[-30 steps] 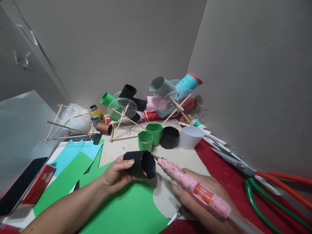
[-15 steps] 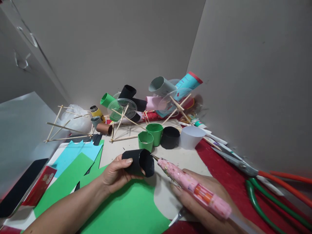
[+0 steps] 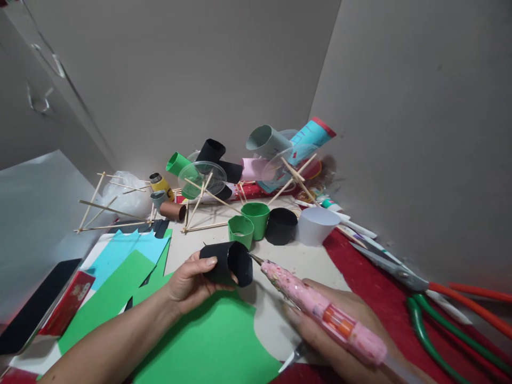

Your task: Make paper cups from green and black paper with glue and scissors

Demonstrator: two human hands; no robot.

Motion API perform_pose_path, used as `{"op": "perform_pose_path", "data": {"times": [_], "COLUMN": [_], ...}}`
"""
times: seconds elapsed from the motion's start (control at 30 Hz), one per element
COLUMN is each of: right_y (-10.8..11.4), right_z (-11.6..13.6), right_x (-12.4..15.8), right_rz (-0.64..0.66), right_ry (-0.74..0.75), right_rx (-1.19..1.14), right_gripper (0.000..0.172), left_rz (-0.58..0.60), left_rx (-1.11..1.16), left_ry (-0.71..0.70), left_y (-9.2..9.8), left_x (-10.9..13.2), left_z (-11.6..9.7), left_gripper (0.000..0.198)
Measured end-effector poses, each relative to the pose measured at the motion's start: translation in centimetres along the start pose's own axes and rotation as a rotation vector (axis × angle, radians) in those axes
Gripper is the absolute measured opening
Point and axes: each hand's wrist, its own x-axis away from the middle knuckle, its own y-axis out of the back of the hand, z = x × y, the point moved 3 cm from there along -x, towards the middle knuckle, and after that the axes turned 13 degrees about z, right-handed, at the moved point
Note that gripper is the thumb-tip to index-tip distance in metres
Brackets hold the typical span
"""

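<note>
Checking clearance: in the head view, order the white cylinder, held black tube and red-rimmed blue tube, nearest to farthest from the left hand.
1. Held black tube: in the left hand.
2. White cylinder: beyond, rightward.
3. Blue tube: far back, right.

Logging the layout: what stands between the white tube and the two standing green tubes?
A short black tube stands between them in the head view.

Tube [image 3: 216,264] in left hand [image 3: 190,280], cylinders [image 3: 281,226] behind

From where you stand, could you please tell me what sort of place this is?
Probably a craft workspace, judging by the glue gun, the green paper and the scissors.
</note>
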Motion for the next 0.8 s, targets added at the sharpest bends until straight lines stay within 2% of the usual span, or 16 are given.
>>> {"op": "perform_pose_path", "data": {"times": [0.17, 0.37, 0.7, 0.8], "right_y": [0.29, 0.20, -0.20, -0.12], "right_z": [0.27, 0.12, -0.61, -0.46], "right_x": [-0.23, -0.24, 0.14, 0.20], "right_rz": [0.069, 0.071, 0.066, 0.103], "right_ry": [-0.002, -0.009, -0.014, -0.035], "right_rx": [-0.048, -0.067, -0.082, -0.089], "right_gripper": [0.032, 0.034, 0.024, 0.022], "left_rz": [0.003, 0.008, -0.030, -0.032], "left_rx": [0.004, -0.006, 0.000, -0.011], "left_ry": [-0.008, -0.014, -0.022, -0.021], "left_y": [-0.01, 0.04, 0.09, 0.11], "left_x": [0.01, -0.04, -0.02, -0.03], "left_z": [-0.13, -0.18, -0.60, -0.62], "left_gripper": [0.023, 0.022, 0.023, 0.023]}}
